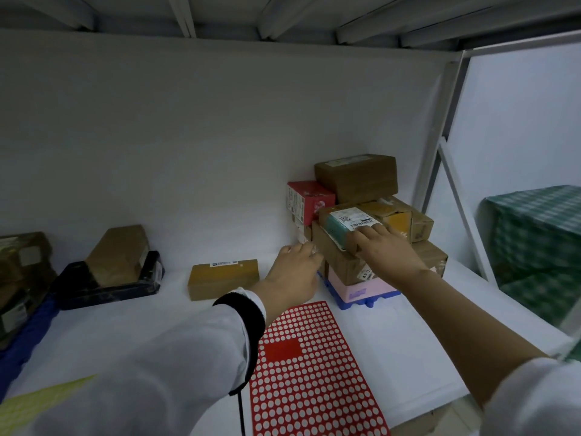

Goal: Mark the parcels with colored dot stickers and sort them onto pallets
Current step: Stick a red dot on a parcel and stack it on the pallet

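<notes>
White desk runs under a low rack, closed behind by a plain white wall, and the red sticker sheet lies flat at its front edge. Just beyond that sheet's far right corner stands a small blue pallet carrying a stack of parcels: a pink box at the bottom, brown cartons above, a red box at the back.

The step in hand looks like the sorting half of the job. The labelled parcel sits tilted on the front of the stack. I judge it is being settled or steadied there (whether it already bears a dot I cannot tell; none shows on its visible faces).

The right hand lies on top of it at the end of an outstretched, bare forearm. Its fingers are straight and close together, pressing flat on the label's near edge rather than curling round the carton.

The left hand reaches past the sheet's far edge to the left flank of the stack, back upward, in a white sleeve with a dark cuff. Its fingers are turned away toward the cartons and something pale shows at their tips, so I cannot tell whether they pinch anything or merely touch.

The next move, as I read it, calls for seating the parcel square so the leaning stack does not slide. After that comes a fresh dot from the sheet for the loose brown parcel beyond the sheet's far left corner.
</notes>
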